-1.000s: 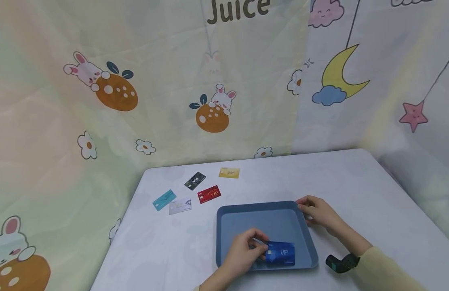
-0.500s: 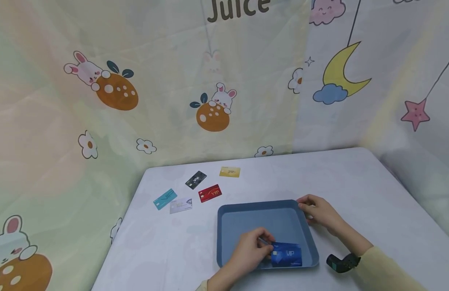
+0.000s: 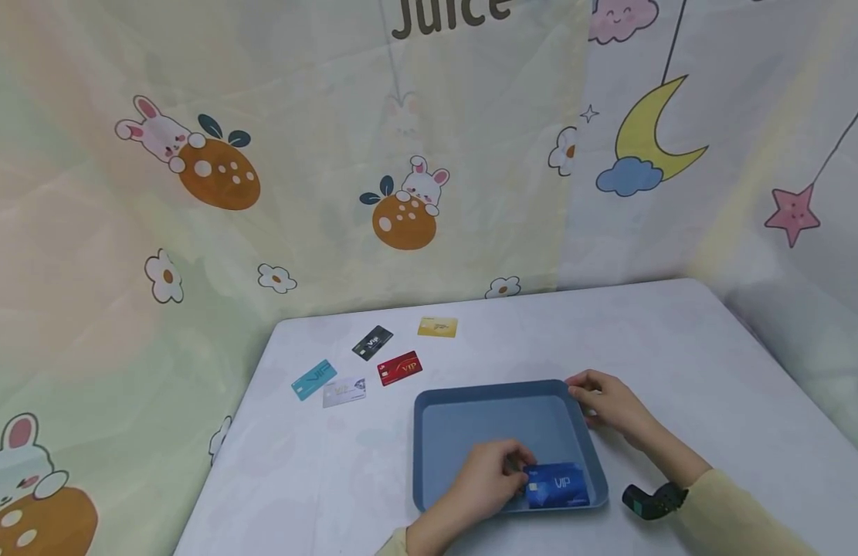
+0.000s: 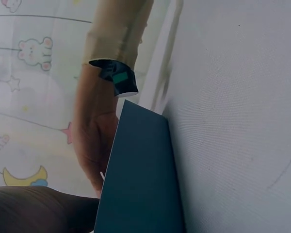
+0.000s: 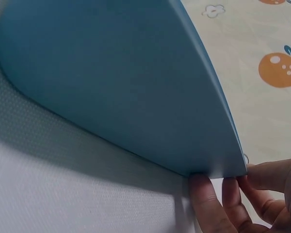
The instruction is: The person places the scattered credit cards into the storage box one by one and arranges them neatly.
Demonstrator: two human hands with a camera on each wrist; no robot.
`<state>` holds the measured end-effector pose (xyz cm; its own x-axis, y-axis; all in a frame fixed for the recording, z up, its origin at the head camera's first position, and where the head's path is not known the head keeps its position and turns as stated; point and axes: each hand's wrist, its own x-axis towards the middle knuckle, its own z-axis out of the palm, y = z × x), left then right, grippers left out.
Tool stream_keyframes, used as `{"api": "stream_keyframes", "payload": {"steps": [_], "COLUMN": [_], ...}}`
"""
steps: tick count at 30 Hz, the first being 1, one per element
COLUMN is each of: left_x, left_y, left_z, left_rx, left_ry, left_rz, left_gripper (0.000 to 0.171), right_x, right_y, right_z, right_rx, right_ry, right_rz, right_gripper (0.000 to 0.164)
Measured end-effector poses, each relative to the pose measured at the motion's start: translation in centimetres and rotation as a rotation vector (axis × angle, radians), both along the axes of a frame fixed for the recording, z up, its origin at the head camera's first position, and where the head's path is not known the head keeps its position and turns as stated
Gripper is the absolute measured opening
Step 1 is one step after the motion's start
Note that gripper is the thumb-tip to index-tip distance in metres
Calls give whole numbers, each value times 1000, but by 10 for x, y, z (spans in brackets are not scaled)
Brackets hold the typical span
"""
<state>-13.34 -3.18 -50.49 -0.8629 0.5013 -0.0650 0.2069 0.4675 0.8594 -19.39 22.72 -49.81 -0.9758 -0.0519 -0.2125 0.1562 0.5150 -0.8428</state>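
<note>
So the blue VIP card [image 3: 562, 485] is further right in the tray [image 3: 470, 421] than a second ago, near the right wall. Left hand's [image 3: 487, 479] fingers pinch its left edge; right hand [image 3: 612, 401] still grips the tray's far right corner.

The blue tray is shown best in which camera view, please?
The head view: it shows the blue tray from above, floor and rim. Both wrist views catch only part of its outer wall from low down.
</note>
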Motion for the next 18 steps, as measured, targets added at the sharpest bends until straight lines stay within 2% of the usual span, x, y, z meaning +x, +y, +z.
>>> {"api": "stream_keyframes", "payload": {"steps": [4, 14, 18], "left_x": [-2, -1, -1], "left_y": [3, 10, 16], "left_z": [0, -4, -4], "left_rx": [-49, -103, -194], "left_ry": [40, 107, 185], "left_rz": [-6, -24, -59], "left_gripper": [16, 17, 24], "right_x": [0, 1, 1], "right_y": [-1, -1, -1], "right_z": [0, 1, 1], "right_rx": [7, 2, 3], "right_ry": [-4, -15, -14], "right_rz": [-9, -8, -11], "right_gripper": [33, 35, 34]}}
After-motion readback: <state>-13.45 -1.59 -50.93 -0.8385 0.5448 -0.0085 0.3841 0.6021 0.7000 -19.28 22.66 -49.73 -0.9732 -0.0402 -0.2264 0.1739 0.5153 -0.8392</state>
